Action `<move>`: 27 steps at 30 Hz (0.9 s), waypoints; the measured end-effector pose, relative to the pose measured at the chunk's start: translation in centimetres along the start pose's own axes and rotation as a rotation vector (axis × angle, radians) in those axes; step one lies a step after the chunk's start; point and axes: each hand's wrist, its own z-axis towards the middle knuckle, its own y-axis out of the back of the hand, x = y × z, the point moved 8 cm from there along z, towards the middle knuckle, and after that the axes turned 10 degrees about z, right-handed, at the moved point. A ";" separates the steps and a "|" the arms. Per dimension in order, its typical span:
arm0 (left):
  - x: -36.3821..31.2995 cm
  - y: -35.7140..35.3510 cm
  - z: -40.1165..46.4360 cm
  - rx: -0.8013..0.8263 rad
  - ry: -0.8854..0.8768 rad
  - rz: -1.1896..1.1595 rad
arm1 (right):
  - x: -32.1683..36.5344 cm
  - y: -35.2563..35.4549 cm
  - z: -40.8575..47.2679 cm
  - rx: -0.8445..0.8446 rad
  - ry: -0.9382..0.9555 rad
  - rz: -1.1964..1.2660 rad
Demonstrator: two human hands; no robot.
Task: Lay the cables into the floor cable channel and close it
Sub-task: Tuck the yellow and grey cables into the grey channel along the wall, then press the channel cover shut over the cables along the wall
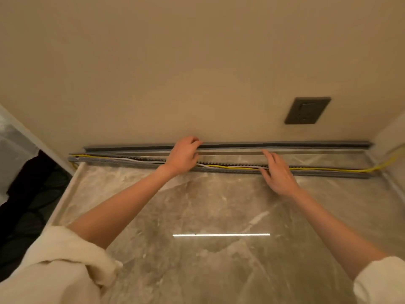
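Observation:
A long grey floor cable channel point(131, 163) lies open on the marble floor, parallel to the wall. A yellow cable point(317, 169) and a white cable point(203, 165) run along inside it. The grey channel cover point(306, 144) lies against the foot of the wall behind the channel. My left hand point(183, 154) reaches over the channel and its fingers curl on the cover's edge. My right hand point(277, 172) rests flat above the channel with fingers spread, its fingertips near the cover; no grasp shows.
A dark wall socket point(307, 110) sits on the beige wall at the right. A dark cushioned object point(28, 194) and a plastic-wrapped white frame point(13, 137) stand at the left. The yellow cable rises along the right wall point(390, 161).

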 end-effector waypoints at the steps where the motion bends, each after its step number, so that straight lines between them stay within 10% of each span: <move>1: -1.8 -0.4 0.8 0.015 -0.029 0.007 | -1.0 0.6 -0.2 -0.003 -0.011 -0.009; 9: -10.2 -3.9 6.2 0.161 0.006 0.098 | -7.9 4.9 -1.5 -0.014 -0.120 0.075; 17: -13.0 -6.6 8.4 0.155 0.240 0.225 | -17.0 7.5 -0.1 -0.301 -0.820 1.213; 27: -13.6 -6.9 8.3 0.195 0.402 0.210 | -21.8 7.2 3.6 -0.303 -0.926 1.435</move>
